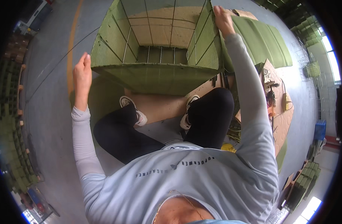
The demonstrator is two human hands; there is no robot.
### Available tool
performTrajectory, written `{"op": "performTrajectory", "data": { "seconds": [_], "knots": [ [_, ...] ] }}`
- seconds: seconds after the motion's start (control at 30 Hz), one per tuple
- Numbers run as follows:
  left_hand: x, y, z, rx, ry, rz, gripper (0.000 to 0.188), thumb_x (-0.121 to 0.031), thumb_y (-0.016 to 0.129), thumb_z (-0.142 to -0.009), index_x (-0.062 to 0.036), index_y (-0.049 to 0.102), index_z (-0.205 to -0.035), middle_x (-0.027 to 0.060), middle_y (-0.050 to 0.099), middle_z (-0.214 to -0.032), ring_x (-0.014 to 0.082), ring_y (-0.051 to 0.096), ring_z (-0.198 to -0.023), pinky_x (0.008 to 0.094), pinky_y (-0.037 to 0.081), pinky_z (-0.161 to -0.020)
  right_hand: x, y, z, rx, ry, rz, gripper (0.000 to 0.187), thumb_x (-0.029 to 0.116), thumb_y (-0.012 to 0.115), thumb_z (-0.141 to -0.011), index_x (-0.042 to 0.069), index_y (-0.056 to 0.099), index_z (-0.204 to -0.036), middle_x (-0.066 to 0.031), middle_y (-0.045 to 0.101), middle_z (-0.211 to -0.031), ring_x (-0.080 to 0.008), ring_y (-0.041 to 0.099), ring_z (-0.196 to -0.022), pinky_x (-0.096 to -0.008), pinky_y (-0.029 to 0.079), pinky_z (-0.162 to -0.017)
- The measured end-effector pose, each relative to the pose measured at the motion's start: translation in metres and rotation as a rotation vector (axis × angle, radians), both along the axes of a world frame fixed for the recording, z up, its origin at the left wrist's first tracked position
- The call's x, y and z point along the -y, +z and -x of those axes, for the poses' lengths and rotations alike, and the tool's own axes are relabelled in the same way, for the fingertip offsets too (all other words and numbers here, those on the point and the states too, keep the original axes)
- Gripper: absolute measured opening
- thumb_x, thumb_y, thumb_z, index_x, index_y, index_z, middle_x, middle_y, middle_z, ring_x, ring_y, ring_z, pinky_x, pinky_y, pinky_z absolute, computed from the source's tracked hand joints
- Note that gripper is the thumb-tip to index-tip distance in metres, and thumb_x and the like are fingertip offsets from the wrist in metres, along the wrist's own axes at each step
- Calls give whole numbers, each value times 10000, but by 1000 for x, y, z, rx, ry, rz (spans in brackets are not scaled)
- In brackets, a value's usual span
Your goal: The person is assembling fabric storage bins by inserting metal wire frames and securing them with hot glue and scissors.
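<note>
Two hands on big green box point(159, 44), one per side. Box sits open-topped on floor point(47, 93) ahead of your feet, wire grid lining inner walls. Your left hand point(82, 71) rests flat against left outer corner, fingers straight, gripping nothing. Your right hand point(223, 18) curls over top of right wall, grip closed on its edge. Green sheets point(264, 41) lie just right of box.
</note>
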State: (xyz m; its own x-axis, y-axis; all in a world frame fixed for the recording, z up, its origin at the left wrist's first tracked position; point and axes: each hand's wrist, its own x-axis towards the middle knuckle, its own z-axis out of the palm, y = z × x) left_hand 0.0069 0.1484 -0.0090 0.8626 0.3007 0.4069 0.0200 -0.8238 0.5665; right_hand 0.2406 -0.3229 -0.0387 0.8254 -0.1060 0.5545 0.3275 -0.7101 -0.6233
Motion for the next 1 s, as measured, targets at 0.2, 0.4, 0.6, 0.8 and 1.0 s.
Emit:
{"op": "performTrajectory", "data": {
  "seconds": [0.2, 0.4, 0.6, 0.8, 1.0],
  "knots": [
    [142, 22, 58, 320, -523, -531, 542, -259, 612, -843, 6, 475, -1296, 149, 480, -1334, 286, 435, -1263, 398, 347, -1050, -70, 45, 250, 446, 333, 507, 464, 231, 656, -816, -43, 537, -1170, -180, 612, -1117, -321, 607, -1024, -401, 474, -914],
    [196, 13, 4, -3, -849, -539, 450, -376, 623, -813, -12, 573, -1073, 174, 622, -930, 286, 607, -936, 402, 483, -825, -74, 45, 252, -295, 317, 686, 477, 466, 671, -755, -4, 617, -814, -176, 595, -658, -317, 613, -653, -412, 482, -612],
    [199, 31, -41, -796, -1261, -310, 638, -565, 436, -899, 24, 592, -1091, 260, 613, -897, 378, 585, -963, 401, 482, -810, -75, 57, 212, -617, 677, 697, 634, 559, 723, -660, -45, 549, -581, -192, 531, -546, -354, 566, -560, -421, 449, -566],
    [205, 39, -37, -932, -1059, 20, 970, -769, 204, -817, 12, 353, -1373, 207, 345, -1422, 339, 311, -1330, 381, 270, -1089, -72, 64, 178, -1336, 987, 501, 1120, 820, 477, -682, -22, 299, -1398, -280, 275, -1429, -381, 282, -1334, -432, 236, -1107],
    [182, 25, -15, 476, -701, -311, 530, -416, 461, -928, 26, 508, -1217, 198, 587, -1123, 342, 531, -1090, 412, 402, -968, -115, 60, 234, 303, 524, 622, 502, 258, 731, -672, -50, 564, -1032, -203, 600, -1074, -334, 556, -1078, -411, 416, -963]
  ]
}}
